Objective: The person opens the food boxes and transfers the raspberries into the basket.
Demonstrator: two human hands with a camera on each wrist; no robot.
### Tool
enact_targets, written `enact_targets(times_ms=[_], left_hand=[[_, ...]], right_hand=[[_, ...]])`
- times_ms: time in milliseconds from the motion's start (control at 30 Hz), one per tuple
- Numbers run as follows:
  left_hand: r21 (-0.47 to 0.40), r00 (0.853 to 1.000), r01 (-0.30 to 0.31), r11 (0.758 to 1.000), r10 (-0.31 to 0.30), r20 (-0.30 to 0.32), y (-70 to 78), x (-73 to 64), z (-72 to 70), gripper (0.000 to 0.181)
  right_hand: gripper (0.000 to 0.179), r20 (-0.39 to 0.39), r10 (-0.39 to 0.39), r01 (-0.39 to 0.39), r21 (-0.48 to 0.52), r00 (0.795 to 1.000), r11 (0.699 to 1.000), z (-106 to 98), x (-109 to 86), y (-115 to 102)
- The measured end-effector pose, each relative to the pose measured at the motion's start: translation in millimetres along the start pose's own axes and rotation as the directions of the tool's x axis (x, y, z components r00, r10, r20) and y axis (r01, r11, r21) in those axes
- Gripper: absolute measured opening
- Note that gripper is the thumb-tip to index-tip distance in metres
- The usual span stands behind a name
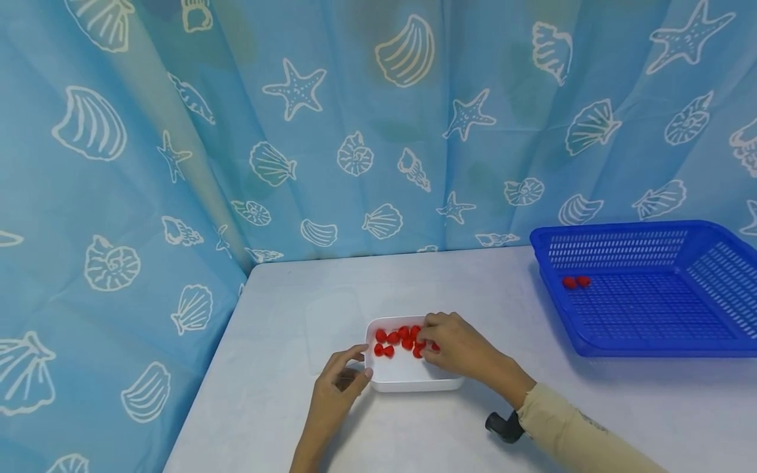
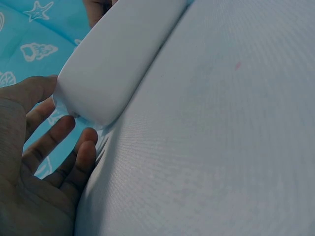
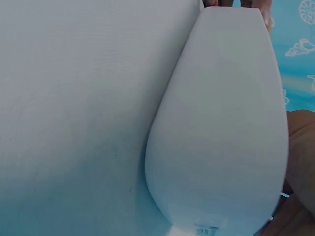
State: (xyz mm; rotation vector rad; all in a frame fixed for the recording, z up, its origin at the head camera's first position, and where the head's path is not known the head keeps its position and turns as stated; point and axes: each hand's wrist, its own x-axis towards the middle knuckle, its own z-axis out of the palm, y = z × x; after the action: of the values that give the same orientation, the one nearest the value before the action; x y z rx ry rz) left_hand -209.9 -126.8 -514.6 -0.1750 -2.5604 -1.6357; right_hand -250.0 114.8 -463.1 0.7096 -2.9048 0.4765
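A white rectangular container (image 1: pixel 408 379) stands on the table, with several small red rounded pieces (image 1: pixel 393 337), some slightly pointed, along its far side. At its left end is my left hand (image 1: pixel 340 387), thumb and index fingertips touching the wall a little apart. The left wrist view shows the other fingers (image 2: pixel 86 156) loosely bent beside the container (image 2: pixel 115 64). My right hand (image 1: pixel 455 345) reaches over the right side, fingers curled down around a small red piece (image 1: pixel 435 346); the fingers partly hide the pieces there. In the right wrist view, the container's wall (image 3: pixel 221 118) hides the red pieces.
A blue plastic basket (image 1: pixel 650 305) with two red pieces (image 1: pixel 576 282) in it stands at the back right. A black curved object (image 1: pixel 504 427) lies under the right forearm. A faint clear lid-like sheet (image 1: pixel 331 322) lies left of the container. A shell-patterned curtain (image 1: pixel 355 197) hangs behind the table.
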Motion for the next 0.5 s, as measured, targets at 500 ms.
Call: enact_targets(times_ms=[500], left_hand=[[0.01, 1.0, 0.024, 1.0, -0.024, 0.001, -1.6, 1.2, 0.6, 0.039]], right_hand=[[0.025, -0.057, -0.104, 0.101, -0.051, 0.993, 0.994, 13, 6.8, 0]])
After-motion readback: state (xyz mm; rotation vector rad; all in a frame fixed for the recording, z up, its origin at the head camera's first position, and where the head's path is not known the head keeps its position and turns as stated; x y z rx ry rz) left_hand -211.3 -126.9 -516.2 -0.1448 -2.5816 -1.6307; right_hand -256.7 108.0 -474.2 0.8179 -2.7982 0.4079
